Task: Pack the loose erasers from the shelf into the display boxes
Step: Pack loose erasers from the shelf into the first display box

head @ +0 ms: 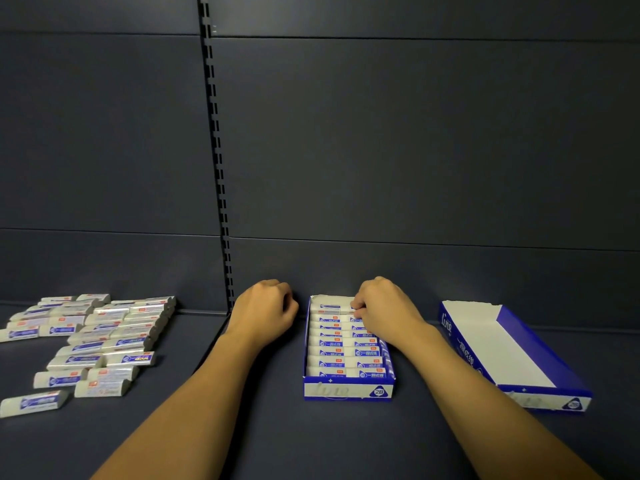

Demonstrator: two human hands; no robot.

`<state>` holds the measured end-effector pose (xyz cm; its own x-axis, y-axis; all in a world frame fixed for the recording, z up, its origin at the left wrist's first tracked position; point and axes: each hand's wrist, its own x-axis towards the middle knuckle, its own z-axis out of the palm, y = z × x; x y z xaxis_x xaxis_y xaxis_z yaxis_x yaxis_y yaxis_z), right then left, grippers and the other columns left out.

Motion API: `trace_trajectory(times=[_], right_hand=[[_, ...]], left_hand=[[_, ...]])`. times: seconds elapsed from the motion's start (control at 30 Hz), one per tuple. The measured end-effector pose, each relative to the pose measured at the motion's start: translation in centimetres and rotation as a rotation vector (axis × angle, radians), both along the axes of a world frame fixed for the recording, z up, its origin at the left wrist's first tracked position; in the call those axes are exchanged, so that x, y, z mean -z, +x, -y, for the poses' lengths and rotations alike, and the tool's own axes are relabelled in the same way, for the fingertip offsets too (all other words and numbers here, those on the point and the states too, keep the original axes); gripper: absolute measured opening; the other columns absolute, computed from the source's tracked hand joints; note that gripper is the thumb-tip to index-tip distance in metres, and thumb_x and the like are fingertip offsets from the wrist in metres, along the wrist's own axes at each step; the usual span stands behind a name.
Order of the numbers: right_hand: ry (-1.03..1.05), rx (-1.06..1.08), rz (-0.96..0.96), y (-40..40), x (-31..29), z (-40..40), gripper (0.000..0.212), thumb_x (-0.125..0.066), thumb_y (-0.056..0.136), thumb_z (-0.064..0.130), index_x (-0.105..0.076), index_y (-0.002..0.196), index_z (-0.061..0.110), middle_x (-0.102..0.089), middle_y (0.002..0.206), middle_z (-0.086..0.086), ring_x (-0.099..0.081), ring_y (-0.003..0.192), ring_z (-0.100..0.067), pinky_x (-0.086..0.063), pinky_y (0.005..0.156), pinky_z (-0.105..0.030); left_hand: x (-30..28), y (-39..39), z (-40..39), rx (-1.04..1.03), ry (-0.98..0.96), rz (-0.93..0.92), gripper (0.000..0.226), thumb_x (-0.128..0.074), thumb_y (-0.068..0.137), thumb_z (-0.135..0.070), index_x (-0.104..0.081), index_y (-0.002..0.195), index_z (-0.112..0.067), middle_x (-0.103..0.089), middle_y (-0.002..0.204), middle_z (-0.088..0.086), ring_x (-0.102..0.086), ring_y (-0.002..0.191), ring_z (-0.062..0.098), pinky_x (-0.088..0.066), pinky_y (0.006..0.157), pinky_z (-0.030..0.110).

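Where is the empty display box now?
In the head view, the empty display box sits on the shelf's right side, beside the filled box, just beyond the right hand.

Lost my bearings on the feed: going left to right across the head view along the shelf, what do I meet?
Loose erasers → left hand → filled display box, with the right hand at its far end → empty display box.

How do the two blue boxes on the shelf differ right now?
The middle box is nearly full of erasers in two columns; the right box is empty, showing its white floor. The middle box sits square to the camera; the right box is angled. The right hand reaches into the middle box only. Both are blue-and-white with a 2B mark.
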<state>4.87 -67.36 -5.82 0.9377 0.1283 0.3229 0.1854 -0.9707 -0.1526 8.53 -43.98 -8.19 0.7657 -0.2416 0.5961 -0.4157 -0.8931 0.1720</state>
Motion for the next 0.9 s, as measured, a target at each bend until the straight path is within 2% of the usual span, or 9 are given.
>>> trace_trajectory(times=[0.13,0.3,0.47,0.63,0.77,0.9], right_hand=[[0.011,-0.02,0.004,-0.1,-0.1,0.1,0.025,-0.067,0.095,0.03,-0.071,0.117,0.021,-0.062,0.121,0.003,-0.059,0.106,-0.013,-0.052,0.086,-0.024],[0.129,-0.037,0.05,-0.7,-1.1,0.5,0.027,-0.068,0.094,0.026,-0.068,0.12,0.02,-0.061,0.117,0.004,-0.06,0.102,-0.01,-0.054,0.083,-0.026],[0.078,-0.105,0.062,-1.3,-2.8,-0.5,0.03,-0.064,0.095,0.023,-0.065,0.125,0.02,-0.06,0.122,0.003,-0.06,0.107,-0.015,-0.053,0.086,-0.028],[0.0,-0.206,0.021,-1.7,-4.6,-3.2,0.039,-0.063,0.093,0.021,-0.06,0.132,0.019,-0.057,0.128,0.0,-0.059,0.112,-0.021,-0.053,0.091,-0.036],[0.002,-0.292,-0.026,-2.0,-5.5,-6.6,0.044,-0.063,0.091,0.022,-0.058,0.134,0.016,-0.057,0.13,-0.005,-0.058,0.114,-0.026,-0.053,0.094,-0.041],[-0.061,-0.354,-0.101,-2.8,-5.5,-10.6,0.041,-0.063,0.088,0.021,-0.057,0.128,0.012,-0.058,0.125,-0.01,-0.06,0.107,-0.029,-0.055,0.09,-0.043]], left_hand=[[-0.1,-0.1,0.0,-0.012,0.002,-0.004,0.02,-0.052,0.09,-0.032,-0.066,0.088,-0.018,-0.065,0.09,-0.001,-0.061,0.087,0.025,-0.045,0.065,0.031],[-0.6,-0.4,-0.4,-0.088,-0.025,-0.072,0.019,-0.051,0.089,-0.034,-0.065,0.088,-0.02,-0.067,0.094,-0.001,-0.062,0.089,0.026,-0.044,0.065,0.03],[-1.6,-1.8,-2.5,-0.165,0.035,-0.117,0.018,-0.053,0.089,-0.035,-0.052,0.076,-0.023,-0.064,0.091,0.001,-0.052,0.074,0.021,-0.036,0.06,0.029],[-3.1,-4.1,-5.4,-0.263,0.083,-0.14,0.018,-0.056,0.088,-0.036,-0.068,0.091,-0.023,-0.066,0.1,0.001,-0.065,0.091,0.026,-0.046,0.067,0.03],[-4.4,-6.6,-7.6,-0.356,0.083,-0.17,0.025,-0.053,0.088,-0.034,-0.07,0.096,-0.018,-0.069,0.105,0.005,-0.066,0.096,0.03,-0.052,0.073,0.033],[-5.0,-9.6,-9.9,-0.43,0.067,-0.221,0.027,-0.053,0.087,-0.034,-0.072,0.096,-0.017,-0.071,0.102,0.01,-0.065,0.096,0.032,-0.05,0.07,0.033]])
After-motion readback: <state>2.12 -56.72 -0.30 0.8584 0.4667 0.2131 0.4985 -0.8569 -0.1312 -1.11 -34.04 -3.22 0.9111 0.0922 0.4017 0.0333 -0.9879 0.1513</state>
